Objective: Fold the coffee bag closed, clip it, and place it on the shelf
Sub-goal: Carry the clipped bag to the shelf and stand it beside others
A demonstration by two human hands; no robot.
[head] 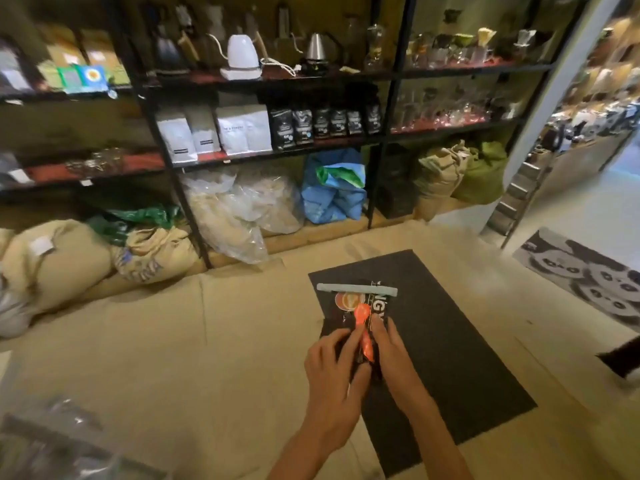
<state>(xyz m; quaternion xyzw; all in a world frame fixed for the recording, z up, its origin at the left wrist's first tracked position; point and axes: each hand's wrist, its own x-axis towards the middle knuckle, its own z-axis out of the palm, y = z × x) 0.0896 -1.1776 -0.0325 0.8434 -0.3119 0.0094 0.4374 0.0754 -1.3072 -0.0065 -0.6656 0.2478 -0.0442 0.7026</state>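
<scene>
A black coffee bag [349, 306] lies flat on a dark mat [450, 341] on the floor. A long pale grey-green clip [356, 289] lies across the bag's far end. An orange plastic scoop [364, 323] rests on the bag between my hands. My left hand [332, 372] grips the bag's near end, fingers on top and thumb by its edge. My right hand [391, 351] lies beside it with straight fingers pressing on the bag next to the scoop. The black metal shelf [277, 152] stands ahead, with similar black bags [325, 121] on its middle level.
Burlap sacks [59, 261], clear plastic bags [239, 209] and a blue bag [332, 195] fill the floor under the shelf. A panda rug [581, 278] lies at the right, with a black-and-white furry shape [621, 363] at the right edge. Crumpled plastic [52, 441] sits bottom left.
</scene>
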